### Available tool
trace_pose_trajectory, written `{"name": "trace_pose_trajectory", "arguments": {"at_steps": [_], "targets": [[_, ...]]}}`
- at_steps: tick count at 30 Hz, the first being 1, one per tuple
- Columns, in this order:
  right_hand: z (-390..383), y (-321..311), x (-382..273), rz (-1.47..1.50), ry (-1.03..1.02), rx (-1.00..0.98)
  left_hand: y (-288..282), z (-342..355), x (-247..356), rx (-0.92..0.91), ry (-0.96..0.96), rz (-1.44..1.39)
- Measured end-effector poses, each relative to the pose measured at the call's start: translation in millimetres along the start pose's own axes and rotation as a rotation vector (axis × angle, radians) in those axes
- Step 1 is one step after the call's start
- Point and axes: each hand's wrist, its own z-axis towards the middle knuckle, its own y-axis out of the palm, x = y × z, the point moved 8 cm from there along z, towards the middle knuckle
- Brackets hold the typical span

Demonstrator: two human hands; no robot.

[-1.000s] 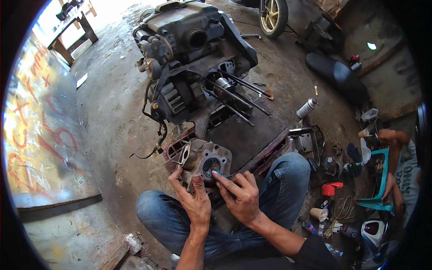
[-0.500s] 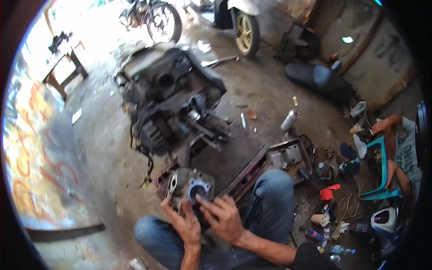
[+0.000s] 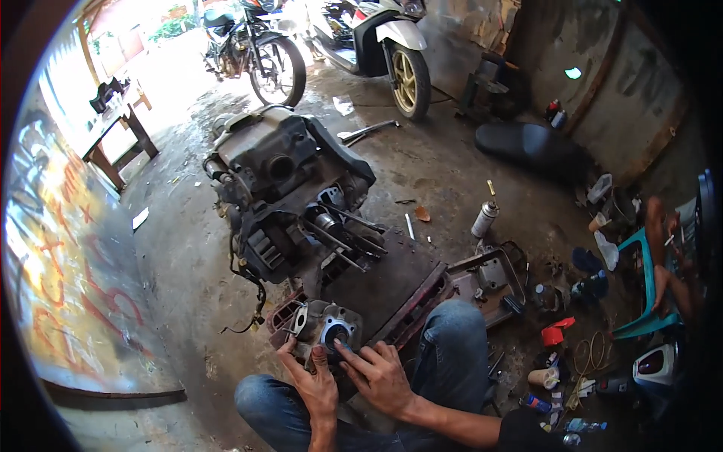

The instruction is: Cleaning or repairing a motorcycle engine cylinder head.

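A grey metal engine cylinder block (image 3: pixel 348 319) rests on the near end of a dark, red-edged board (image 3: pixel 392 275), in front of my knees. My left hand (image 3: pixel 315 388) grips its near left side, with the thumb up by the bore and the fingers along the edge. The index finger of my right hand (image 3: pixel 379 379) reaches to the rim of the round bore; the other fingers are loosely bent and hold nothing. Beyond the board lies a partly stripped engine (image 3: pixel 279 188), from which a bare piston (image 3: pixel 326 221) and long studs stick out.
An oil pan-like metal tray (image 3: pixel 489 275) and a spray can (image 3: pixel 486 218) are right of the board. A motorcycle seat (image 3: pixel 527 147) lies farther off. Another person's hand (image 3: pixel 661 282) rests by a teal stool (image 3: pixel 640 290). Two motorbikes (image 3: pixel 407 68) stand at the back.
The whole view has shifted, so most things appear lower. My left hand stays on the block, and my right index finger stays at the bore. At right, the other person's arm has moved.
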Motion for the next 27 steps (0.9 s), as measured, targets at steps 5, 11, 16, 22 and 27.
{"name": "trace_pose_trajectory", "arguments": {"at_steps": [5, 11, 16, 22, 27], "targets": [[5.9, 7.1, 3.8, -0.069, 0.035, 0.037, 1.5, 4.0, 7.3, 0.020, 0.055, 0.024], [10.8, -4.4, 4.5, -0.087, 0.060, 0.082, 9.1, 3.6, 1.4, 0.003, 0.043, 0.021], [-2.6, 8.7, 6.6, 0.175, 0.160, 0.071, -2.2, -3.5, -8.3, 0.009, -0.004, -0.015], [-0.9, 2.6, -3.1, 0.147, 0.241, 0.085, 4.5, -0.6, 4.3, -0.006, 0.036, 0.007], [5.4, 3.4, 18.6, 0.426, 0.362, 0.040, 5.6, 1.7, 1.6, -0.001, -0.015, -0.084]]}}
